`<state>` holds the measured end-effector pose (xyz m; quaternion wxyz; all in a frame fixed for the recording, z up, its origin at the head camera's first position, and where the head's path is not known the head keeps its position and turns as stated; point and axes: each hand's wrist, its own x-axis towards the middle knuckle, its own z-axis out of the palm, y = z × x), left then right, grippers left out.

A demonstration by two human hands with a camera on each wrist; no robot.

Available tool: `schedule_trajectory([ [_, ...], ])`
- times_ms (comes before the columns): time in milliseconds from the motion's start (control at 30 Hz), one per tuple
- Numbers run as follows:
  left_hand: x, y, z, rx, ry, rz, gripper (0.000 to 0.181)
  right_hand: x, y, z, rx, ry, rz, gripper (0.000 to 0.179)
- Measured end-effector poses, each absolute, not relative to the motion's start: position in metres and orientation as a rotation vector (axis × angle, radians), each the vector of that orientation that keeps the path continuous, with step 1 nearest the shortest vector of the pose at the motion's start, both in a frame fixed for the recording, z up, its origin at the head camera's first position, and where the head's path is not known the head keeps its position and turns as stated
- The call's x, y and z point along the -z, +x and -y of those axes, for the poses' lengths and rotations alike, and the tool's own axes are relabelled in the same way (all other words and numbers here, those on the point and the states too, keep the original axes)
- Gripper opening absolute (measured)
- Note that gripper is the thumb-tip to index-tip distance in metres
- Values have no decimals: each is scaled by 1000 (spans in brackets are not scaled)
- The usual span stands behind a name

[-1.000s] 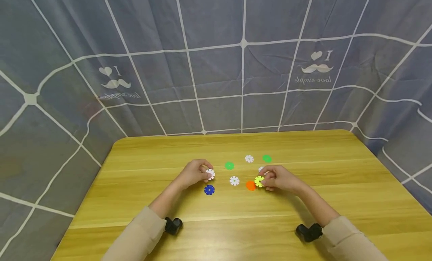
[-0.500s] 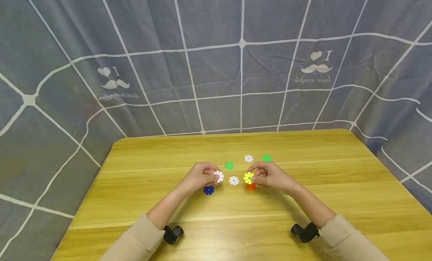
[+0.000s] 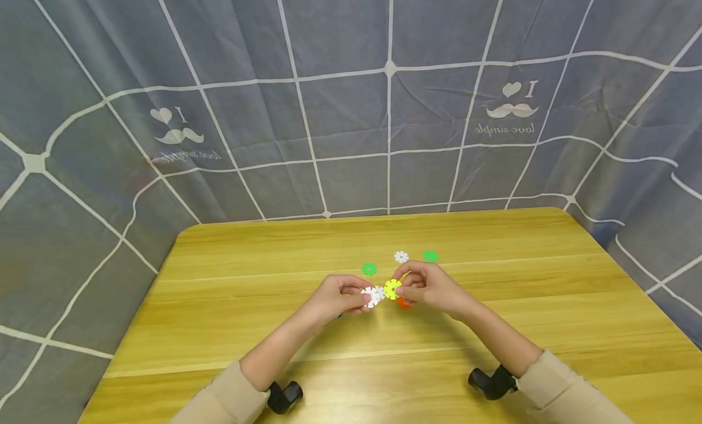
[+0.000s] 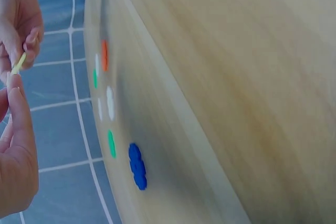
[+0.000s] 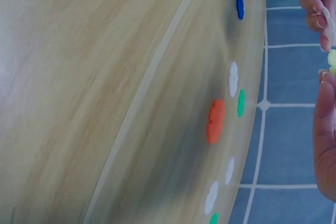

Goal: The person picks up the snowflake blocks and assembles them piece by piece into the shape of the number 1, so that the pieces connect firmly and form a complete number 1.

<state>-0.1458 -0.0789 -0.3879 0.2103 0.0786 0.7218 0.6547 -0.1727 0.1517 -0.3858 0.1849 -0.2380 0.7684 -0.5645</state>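
My left hand (image 3: 341, 299) pinches a white notched plastic disc (image 3: 370, 298) by its near edge. My right hand (image 3: 430, 288) grips a yellow notched disc (image 3: 392, 288) between thumb and fingers. Both discs are raised above the table, edges facing each other; in the right wrist view the white disc (image 5: 329, 27) and the yellow disc (image 5: 332, 61) are very close, and I cannot tell whether they touch. Below them lies another white disc (image 5: 233, 80), partly covered in the head view. An orange disc (image 3: 404, 303) lies under my right hand. A blue disc (image 4: 137, 166) is mostly hidden by my left hand in the head view.
On the wooden table (image 3: 247, 253), farther back, lie a green disc (image 3: 369, 269), a white disc (image 3: 401, 257) and a second green disc (image 3: 430, 256). A grey curtain (image 3: 351, 119) with white lines hangs behind the table's far edge.
Both hands have come together over the middle discs. The left hand moved right with the white disc, and the right hand moved left with the yellow one.
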Motion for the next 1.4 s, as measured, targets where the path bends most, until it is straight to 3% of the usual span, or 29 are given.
schedule_trajectory([
  [767,382,-129,68,-1951,219,-1872,27,377,-154,-145,1656,-697,-2206,11],
  [933,377,-122,65,-1952,164,-1925,25,376,-148,-144,1655,-765,-2276,5],
  [1400,372,-113,61,-2019,33,-1854,24,379,-142,-139,1668,-1099,-2367,15],
])
